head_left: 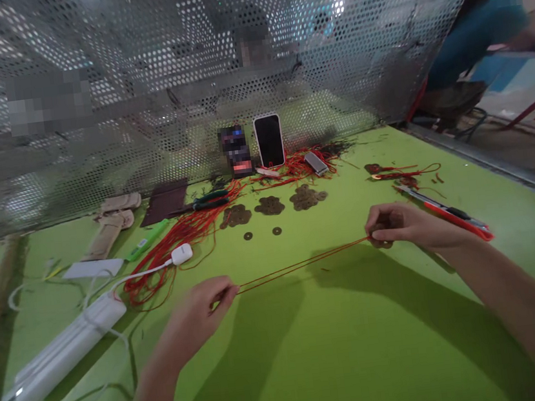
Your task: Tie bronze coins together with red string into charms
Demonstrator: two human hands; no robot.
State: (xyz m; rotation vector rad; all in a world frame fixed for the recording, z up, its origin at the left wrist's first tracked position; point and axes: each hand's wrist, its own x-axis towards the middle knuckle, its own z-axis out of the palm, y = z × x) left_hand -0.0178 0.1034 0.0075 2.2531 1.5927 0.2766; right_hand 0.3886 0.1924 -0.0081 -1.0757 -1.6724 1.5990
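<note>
A doubled thin red cord (304,263) is pulled taut above the green tabletop, between my two hands. Its left end is pinched in the fingertips of my left hand (207,309). My right hand (404,226), a little higher and farther off, closes on the other end; something brownish and round shows under its fingers, too hidden to name. Beyond the cord lie two loose holed coins, a left coin (248,236) and a right coin (277,230). Behind them are three coin piles: left (236,215), middle (269,205) and right (305,197).
A red-handled cutter (449,211) lies beside my right forearm. On the left are a white power strip (71,348), a charger plug (182,254), a red cord bundle (158,259) and pliers (211,199). A phone (269,141) leans against the perforated metal screen (139,112).
</note>
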